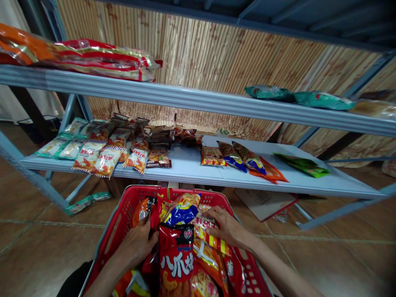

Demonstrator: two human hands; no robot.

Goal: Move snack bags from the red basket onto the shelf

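Note:
A red plastic shopping basket (140, 190) in front of me is filled with snack bags. My left hand (136, 243) reaches in on the left, thumb and fingers apart, between an orange-and-black bag (144, 211) and a red snack bag (176, 260) with white lettering. On the right, my right hand (227, 227) curls its fingers over a red, white and yellow snack bag (210, 222). A blue-and-yellow bag (184, 209) lies between my hands, on top of the pile. Some fingertips are hidden among the bags.
Beyond the basket, a metal shelf (185, 159) holds white-and-red snack bags (107, 161), brown bags (159, 154) and a green bag (305, 164). Above it, an upper shelf edge (192, 99) crosses the view. Green-and-white packets (88, 202) lie on the tiled floor at left.

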